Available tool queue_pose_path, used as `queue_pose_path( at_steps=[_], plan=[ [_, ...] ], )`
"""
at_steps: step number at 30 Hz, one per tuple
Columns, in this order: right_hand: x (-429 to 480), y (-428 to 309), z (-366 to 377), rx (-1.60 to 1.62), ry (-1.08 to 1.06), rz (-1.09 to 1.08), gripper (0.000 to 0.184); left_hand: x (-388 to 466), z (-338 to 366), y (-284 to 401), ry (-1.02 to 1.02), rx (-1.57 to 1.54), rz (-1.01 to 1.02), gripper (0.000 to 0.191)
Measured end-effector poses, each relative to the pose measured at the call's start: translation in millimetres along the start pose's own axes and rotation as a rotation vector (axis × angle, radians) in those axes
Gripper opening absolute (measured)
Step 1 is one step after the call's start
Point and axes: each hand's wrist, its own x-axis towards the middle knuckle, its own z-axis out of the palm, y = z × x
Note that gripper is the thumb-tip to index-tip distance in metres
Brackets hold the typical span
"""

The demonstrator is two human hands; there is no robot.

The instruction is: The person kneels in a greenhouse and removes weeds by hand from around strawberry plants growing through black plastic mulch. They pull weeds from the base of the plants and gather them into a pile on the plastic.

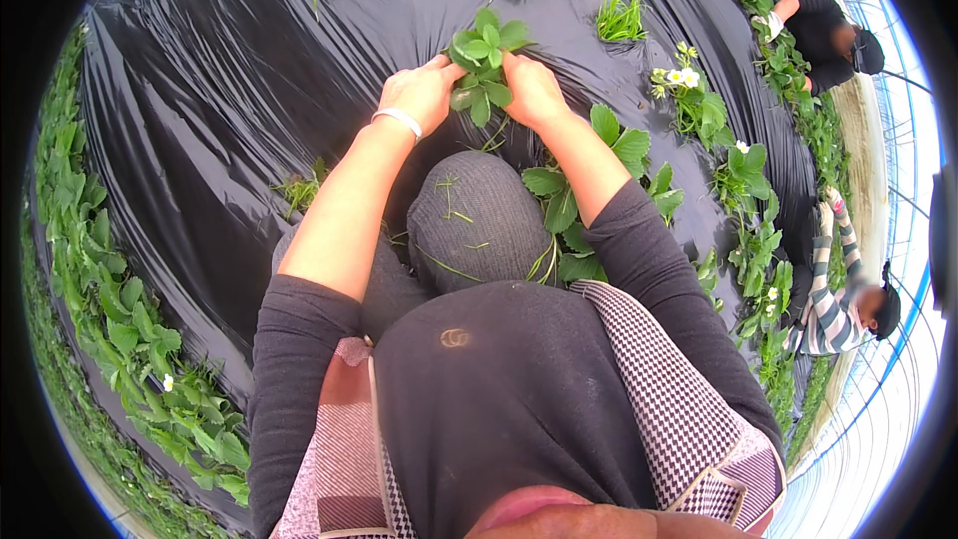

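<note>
A strawberry plant (483,60) with broad toothed green leaves stands above my knee, at black plastic mulch film (299,67). My left hand (423,93), with a white band at the wrist, is at the plant's left side; its fingertips are partly hidden by leaves. On the other side, my right hand (533,90) touches the plant near its stems, fingers bent and tips hidden under foliage. Whether either hand grips a stem cannot be told. Loose grass blades lie on my grey-trousered knee (479,224), just below the plant.
More strawberry plants (561,195) grow beside my right arm, some with white flowers (685,77). Grass tufts (621,15) poke through the film. A planted row (112,299) runs along the left. Two people, one in black (819,37) and one in stripes (831,318), are at the right row.
</note>
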Motion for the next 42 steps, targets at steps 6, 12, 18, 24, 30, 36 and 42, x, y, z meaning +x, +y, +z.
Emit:
queue_pose_path(
  at_steps=[6, 12, 18, 24, 30, 36, 42],
  plan=[
    [-7, 5, 8, 0.095, 0.01, -0.232, 0.035, 2, -6, -9, 0.059, 0.178, 0.039, 0.029],
    [-25, 17, 17, -0.01, 0.027, -0.399, 0.037, 15, 2, -5, -0.037, -0.228, 0.074, 0.055],
    [-33, 22, -1, 0.304, -0.082, -0.123, 0.043, 17, 11, 1, -0.165, -0.326, 0.164, 0.06],
    [-17, 19, 6, 0.006, 0.15, -0.151, 0.035, 4, 7, 10, -0.158, -0.087, 0.346, 0.052],
    [18, 10, 5, -0.177, 0.09, -0.284, 0.033, -4, -5, 15, -0.27, 0.011, 0.35, 0.05],
    [34, -6, 2, -0.43, -0.076, -0.307, 0.024, -6, -6, 18, -0.27, 0.071, 0.381, 0.049],
    [51, 2, 10, -0.437, -0.091, -0.415, 0.029, -5, -3, 17, -0.244, 0.106, 0.395, 0.05]
  ],
)
